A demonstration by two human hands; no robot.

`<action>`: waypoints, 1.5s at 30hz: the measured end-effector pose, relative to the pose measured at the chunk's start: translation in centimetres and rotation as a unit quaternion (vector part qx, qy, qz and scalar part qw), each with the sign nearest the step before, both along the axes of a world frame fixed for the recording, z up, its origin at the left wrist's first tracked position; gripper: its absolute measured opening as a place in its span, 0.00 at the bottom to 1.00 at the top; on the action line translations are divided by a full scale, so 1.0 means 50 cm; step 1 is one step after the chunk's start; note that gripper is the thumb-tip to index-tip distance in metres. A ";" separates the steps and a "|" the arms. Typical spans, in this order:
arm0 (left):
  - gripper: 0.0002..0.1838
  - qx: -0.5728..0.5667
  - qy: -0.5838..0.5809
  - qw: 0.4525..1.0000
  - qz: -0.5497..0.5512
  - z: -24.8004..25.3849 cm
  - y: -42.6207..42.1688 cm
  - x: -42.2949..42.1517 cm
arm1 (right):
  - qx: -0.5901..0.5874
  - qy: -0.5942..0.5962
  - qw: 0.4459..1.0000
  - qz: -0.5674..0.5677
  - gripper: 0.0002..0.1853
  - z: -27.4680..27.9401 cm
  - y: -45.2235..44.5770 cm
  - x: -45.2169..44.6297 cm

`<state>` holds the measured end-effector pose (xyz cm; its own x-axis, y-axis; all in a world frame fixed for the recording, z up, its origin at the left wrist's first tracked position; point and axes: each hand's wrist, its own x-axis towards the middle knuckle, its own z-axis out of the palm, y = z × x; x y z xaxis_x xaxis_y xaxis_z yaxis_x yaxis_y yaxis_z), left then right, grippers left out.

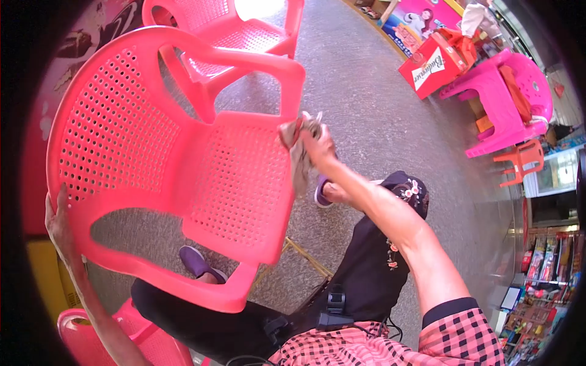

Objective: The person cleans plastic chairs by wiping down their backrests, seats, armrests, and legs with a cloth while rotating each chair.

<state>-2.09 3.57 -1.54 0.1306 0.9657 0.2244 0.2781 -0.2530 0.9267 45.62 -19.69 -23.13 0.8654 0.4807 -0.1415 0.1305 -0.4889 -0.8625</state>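
A red plastic armchair (238, 171) with a perforated seat and back fills the left and middle of the head view, tilted in front of my knees. My left hand (59, 226) grips the outer edge of its backrest, with some fingers hidden behind it. In my right hand (318, 146) is a crumpled greyish-brown cloth (299, 155), held against the front edge of the seat. The fingers of that hand are closed around the cloth and slightly blurred.
Another red chair (244, 36) stands beyond, and part of one (131, 332) shows at lower left. To the right are a red Budweiser box (430, 67), a pink chair (488, 91), a small orange chair (522, 160) and shelves of goods (543, 287). My purple shoes rest on the grey floor.
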 end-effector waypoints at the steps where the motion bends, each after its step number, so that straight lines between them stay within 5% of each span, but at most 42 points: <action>1: 0.15 -0.001 0.003 1.000 0.008 0.002 -0.009 0.006 | -0.021 -0.012 1.000 0.009 0.33 -0.002 0.021 0.025; 4: 0.19 -0.020 0.041 0.998 0.045 -0.002 -0.005 0.019 | 0.060 0.054 0.997 -0.006 0.34 -0.028 0.060 0.046; 9: 0.22 0.107 0.068 0.992 -0.016 -0.012 0.005 0.007 | 0.122 0.166 0.978 -0.029 0.37 -0.075 0.045 0.013; 12: 0.23 0.016 0.078 0.992 0.095 0.017 -0.035 0.058 | 0.089 0.188 0.978 -0.022 0.43 -0.161 0.023 -0.003; 14: 0.23 0.023 0.085 0.990 0.113 0.011 -0.024 0.057 | 0.027 0.146 0.987 -0.066 0.25 -0.172 -0.015 -0.066; 16: 0.23 0.032 0.092 0.987 0.130 -0.005 -0.013 0.044 | 0.098 0.282 0.954 -0.026 0.28 -0.271 -0.111 -0.147; 18: 0.23 0.098 0.083 0.992 0.005 -0.021 0.008 0.018 | 0.113 0.433 0.894 0.037 0.28 -0.227 -0.200 -0.236; 24: 0.17 0.054 -0.011 0.998 -0.005 -0.008 -0.020 0.055 | -0.022 0.498 0.865 0.055 0.21 -0.050 -0.281 -0.371; 27: 0.16 0.061 0.000 0.998 0.024 0.002 -0.043 0.070 | -0.019 0.597 0.798 0.081 0.21 0.008 -0.278 -0.382; 35: 0.18 0.109 0.062 0.992 0.010 -0.001 -0.030 0.059 | -0.061 0.634 0.762 0.117 0.20 0.089 -0.285 -0.383; 38: 0.18 0.079 0.062 0.995 0.018 0.007 -0.031 0.054 | -0.123 0.581 0.769 0.237 0.19 0.098 -0.297 -0.385; 40: 0.23 0.152 0.162 0.971 0.084 0.010 -0.030 0.056 | -0.094 0.549 0.798 0.230 0.21 0.105 -0.297 -0.400; 44: 0.30 0.132 0.161 0.969 0.134 0.030 -0.048 0.058 | -0.151 0.458 0.806 0.342 0.19 0.068 -0.308 -0.394; 45: 0.31 0.251 0.270 0.906 0.209 0.036 -0.058 0.063 | -0.154 0.442 0.811 0.350 0.21 0.058 -0.316 -0.396</action>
<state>1.05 0.66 0.27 -0.0020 0.7504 0.6610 0.8253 -0.3720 0.4249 25.80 -35.47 -20.24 -0.1093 0.6340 -0.7656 -0.1339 -0.7725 -0.6207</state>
